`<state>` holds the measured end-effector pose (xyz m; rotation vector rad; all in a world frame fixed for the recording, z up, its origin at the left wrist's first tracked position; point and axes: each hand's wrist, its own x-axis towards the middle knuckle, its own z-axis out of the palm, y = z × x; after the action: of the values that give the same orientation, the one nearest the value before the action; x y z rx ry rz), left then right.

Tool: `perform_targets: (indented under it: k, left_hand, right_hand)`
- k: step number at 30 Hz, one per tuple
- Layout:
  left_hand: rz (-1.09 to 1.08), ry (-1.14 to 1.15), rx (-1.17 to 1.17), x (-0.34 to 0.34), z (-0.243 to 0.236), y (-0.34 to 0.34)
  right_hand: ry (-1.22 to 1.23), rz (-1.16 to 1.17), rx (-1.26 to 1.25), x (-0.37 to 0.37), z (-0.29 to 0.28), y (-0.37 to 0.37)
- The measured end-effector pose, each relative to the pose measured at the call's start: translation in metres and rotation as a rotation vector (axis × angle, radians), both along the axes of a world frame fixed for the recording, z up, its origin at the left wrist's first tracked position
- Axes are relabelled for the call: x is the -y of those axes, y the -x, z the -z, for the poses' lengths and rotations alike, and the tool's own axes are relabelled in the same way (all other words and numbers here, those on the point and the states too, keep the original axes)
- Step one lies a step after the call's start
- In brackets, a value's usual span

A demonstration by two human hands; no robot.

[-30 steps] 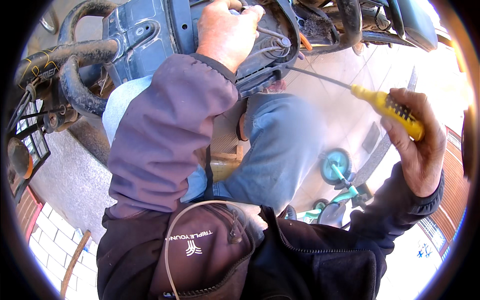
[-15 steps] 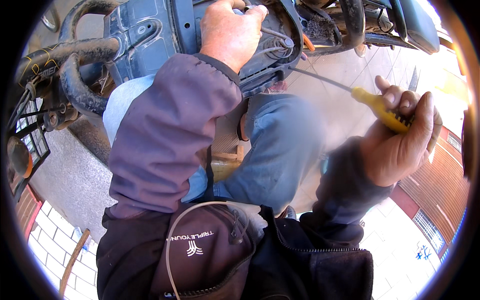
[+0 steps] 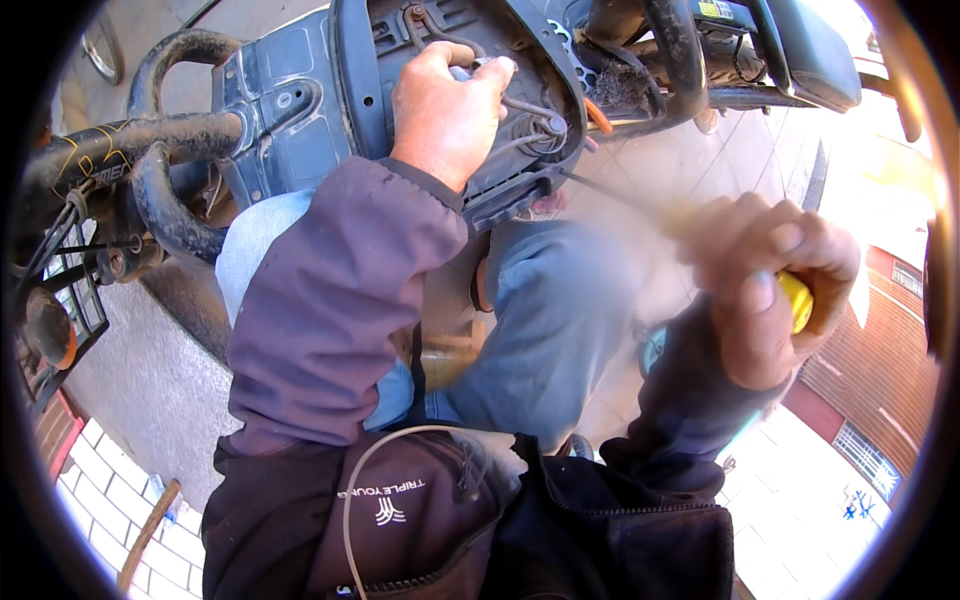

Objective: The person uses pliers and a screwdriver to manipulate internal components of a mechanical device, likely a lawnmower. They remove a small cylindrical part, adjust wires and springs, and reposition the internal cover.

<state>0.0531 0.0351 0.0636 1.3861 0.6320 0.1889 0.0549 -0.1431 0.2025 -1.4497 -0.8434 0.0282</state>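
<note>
My left hand [image 3: 442, 115] is curled inside the open dark plastic housing [image 3: 370, 100] of a vehicle, fingers closed over something small among bent metal pieces [image 3: 540, 130]; what it grips is hidden. My right hand [image 3: 770, 290] is closed around the yellow handle [image 3: 797, 302] of a screwdriver. The shaft, blurred near the handle, reaches up and left to the housing's lower right edge, where its thin tip meets or overlaps the rim; I cannot tell which.
Black tubular bars [image 3: 175, 205] flank the housing on the left, with a wire basket [image 3: 80, 320] below them. My jeans-clad knee [image 3: 530, 330] is under the housing. An orange piece [image 3: 598, 115] pokes out right of it. A teal-wheeled object is half hidden by my right arm.
The housing and my left hand sit a little lower in the picture. My right hand has shifted left and rolled round the screwdriver handle, hiding most of it.
</note>
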Motion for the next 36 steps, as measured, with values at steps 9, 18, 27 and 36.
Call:
perform_targets:
  k: [9,18,27,36]
  left_hand:
    - [-0.025,0.010,0.014,0.000,0.003,-0.002]
    - [-0.019,-0.045,0.010,0.001,0.004,0.001]
    - [-0.038,-0.021,0.034,-0.001,0.009,0.001]
    - [-0.015,-0.045,0.042,0.000,0.010,-0.001]
  right_hand:
    - [0.109,0.775,-0.010,-0.022,0.007,0.028]
    - [-0.252,0.388,-0.044,-0.009,0.025,0.017]
    - [-0.045,-0.294,-0.058,0.010,0.012,-0.015]
    - [-0.317,0.412,-0.125,0.011,0.024,0.007]
